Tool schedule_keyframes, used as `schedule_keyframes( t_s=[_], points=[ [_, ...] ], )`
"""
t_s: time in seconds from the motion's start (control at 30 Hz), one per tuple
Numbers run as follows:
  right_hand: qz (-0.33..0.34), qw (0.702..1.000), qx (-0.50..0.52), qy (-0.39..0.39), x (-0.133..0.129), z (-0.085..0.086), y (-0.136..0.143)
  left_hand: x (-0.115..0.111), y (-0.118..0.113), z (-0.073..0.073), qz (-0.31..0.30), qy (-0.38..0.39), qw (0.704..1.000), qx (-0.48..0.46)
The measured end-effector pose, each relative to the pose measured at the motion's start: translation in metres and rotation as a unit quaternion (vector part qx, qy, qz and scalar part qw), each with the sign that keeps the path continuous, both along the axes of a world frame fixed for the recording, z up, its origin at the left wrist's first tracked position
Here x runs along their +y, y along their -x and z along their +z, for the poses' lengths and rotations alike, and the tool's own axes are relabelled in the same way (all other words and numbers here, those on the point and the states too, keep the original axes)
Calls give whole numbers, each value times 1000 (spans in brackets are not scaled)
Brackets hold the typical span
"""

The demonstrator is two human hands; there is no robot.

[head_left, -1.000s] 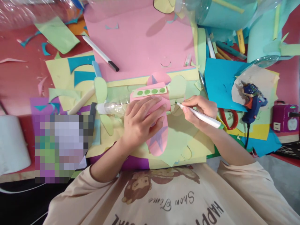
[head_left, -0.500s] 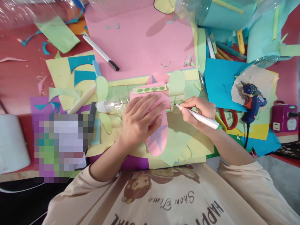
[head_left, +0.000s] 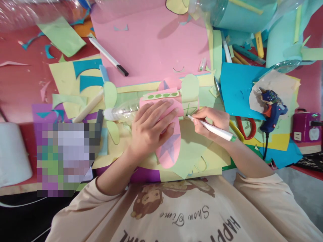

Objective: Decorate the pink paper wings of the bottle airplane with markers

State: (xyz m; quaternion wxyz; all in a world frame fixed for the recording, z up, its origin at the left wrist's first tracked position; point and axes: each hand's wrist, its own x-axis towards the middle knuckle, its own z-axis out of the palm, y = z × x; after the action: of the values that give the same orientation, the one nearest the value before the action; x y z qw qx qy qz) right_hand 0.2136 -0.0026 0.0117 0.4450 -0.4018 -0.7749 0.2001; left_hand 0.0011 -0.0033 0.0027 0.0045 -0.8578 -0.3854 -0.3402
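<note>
A clear plastic bottle point(head_left: 124, 112) lies on its side, wrapped in pink and pale green paper, its capped neck to the left. My left hand point(head_left: 153, 126) lies over the pink wrap with fingers curved round it, holding the bottle in place. Pink paper wings with blue stars, such as the near wing point(head_left: 169, 151), stick out from its sides. Pinched in my right hand point(head_left: 213, 119) is a white marker point(head_left: 218, 130) with a green end. Its tip touches the pale green band point(head_left: 189, 107) at the bottle's right end, where green lines show.
A blue glue gun point(head_left: 271, 114) rests on paper at the right, near red-handled scissors point(head_left: 252, 129). Beyond the bottle lie a large pink sheet point(head_left: 148, 43) and a black-tipped marker point(head_left: 109, 57). Paper-wrapped bottles point(head_left: 282, 47) stand at the upper right; paper scraps are scattered around.
The marker tip has moved down and slightly left along the green band, and more green line shows there. My left hand and the bottle have stayed almost still.
</note>
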Motion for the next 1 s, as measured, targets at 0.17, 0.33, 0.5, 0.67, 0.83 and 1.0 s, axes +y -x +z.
schedule_keyframes(
  t_s=[0.17, 0.33, 0.5, 0.67, 0.83, 1.0],
  points=[
    [13, 1000, -10, -5, 0, -1, 0, 2, 0, 0, -8, -8, 1000, -4],
    [-2, 999, -39, -21, 0, 0, 2, 1, 0, -1, -5, 0, 1000, -10],
    [9, 999, 15, -51, 1, 1, -1, 0, 0, 0, -7, 4, 1000, -14],
    [-58, 997, 39, -34, 0, 9, -4, -1, 0, 2, -5, -13, 1000, -9],
    [-52, 998, 21, -14, 0, 10, -3, -2, -1, 4, 5, -23, 1000, 18],
    [-57, 998, 18, -8, 2, 7, -3, -2, -1, 4, -5, -18, 1000, -3]
  ],
)
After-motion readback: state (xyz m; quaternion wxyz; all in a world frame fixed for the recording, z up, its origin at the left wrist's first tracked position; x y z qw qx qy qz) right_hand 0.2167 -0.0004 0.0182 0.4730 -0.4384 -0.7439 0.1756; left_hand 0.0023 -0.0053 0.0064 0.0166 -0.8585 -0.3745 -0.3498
